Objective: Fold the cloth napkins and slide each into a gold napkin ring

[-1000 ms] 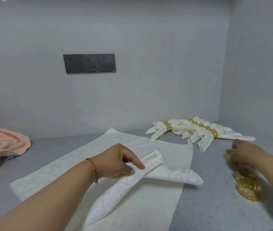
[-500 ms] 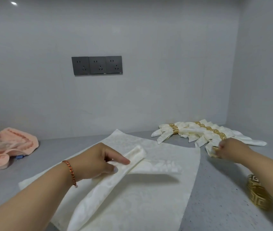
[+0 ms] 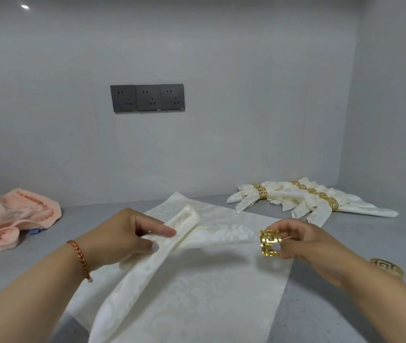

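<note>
From my remote station, the left hand [image 3: 127,237] pinched the folded napkin [image 3: 152,258] near its crossing point, thumb beneath and index finger along the top. The napkin's two ends extended past the hand; its near end ran out of frame at the bottom edge. The right hand [image 3: 303,241] gripped a gold napkin ring [image 3: 270,243] between thumb and fingertips, just beside the napkin's right tip; I could not tell whether they touched. The fingers covered part of the ring's far side. A flat napkin [image 3: 197,300] lay spread beneath on the grey counter [image 3: 320,305]. A spare ring [image 3: 386,266] sat partly hidden behind the right forearm. Finished ringed napkins [image 3: 303,198] lay overlapped at the back; their count was hard to make out. A pink towel [image 3: 11,219] was cut off at left.
</note>
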Tool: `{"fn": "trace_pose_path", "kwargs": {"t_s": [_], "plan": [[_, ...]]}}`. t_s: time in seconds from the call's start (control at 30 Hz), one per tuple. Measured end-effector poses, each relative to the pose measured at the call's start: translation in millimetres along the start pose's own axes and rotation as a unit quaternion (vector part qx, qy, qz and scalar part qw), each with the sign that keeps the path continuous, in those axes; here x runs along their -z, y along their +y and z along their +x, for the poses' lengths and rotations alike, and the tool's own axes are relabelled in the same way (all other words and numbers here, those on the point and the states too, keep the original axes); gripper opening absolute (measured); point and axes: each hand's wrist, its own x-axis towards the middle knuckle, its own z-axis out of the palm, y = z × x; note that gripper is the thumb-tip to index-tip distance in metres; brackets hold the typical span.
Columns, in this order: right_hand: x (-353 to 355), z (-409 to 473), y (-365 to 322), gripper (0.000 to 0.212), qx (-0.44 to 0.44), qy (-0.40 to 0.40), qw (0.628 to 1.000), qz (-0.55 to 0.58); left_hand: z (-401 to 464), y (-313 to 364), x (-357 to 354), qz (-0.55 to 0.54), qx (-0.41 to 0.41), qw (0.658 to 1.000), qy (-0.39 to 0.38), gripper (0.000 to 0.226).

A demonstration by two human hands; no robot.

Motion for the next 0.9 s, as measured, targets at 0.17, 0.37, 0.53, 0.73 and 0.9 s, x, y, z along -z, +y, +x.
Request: {"fn": "trace_pose_path", "kwargs": {"t_s": [0.17, 0.37, 0.53, 0.73, 0.9], "plan": [[-4.8, 2.5, -1.9, 0.050, 0.010, -0.011, 1.000, -0.005, -4.7, 3.1, -2.3, 0.001, -0.007, 1.000, -0.015, 0.047], [-11.1, 3.1, -7.2, 0.053, 0.021, -0.052, 0.998, 0.002, -9.3, 6.1, -4.5, -0.004, -0.010, 0.999, -0.037, 0.045], [-18.3, 1.0, -19.4, 0.051, 0.032, -0.086, 0.994, -0.051, -12.3, 8.4, -8.4, 0.000, -0.025, 0.998, -0.056, 0.042], [-38.6, -5.4, -39.2, 0.039, 0.094, -0.102, 0.971, -0.197, -14.5, 10.4, -14.4, 0.000, -0.036, 0.997, -0.070, 0.044], [-57.4, -6.8, -42.7, 0.032, 0.105, -0.070, 0.975, -0.184, -13.3, 7.8, -21.9, -0.010, -0.044, 0.995, -0.085, 0.052]]}}
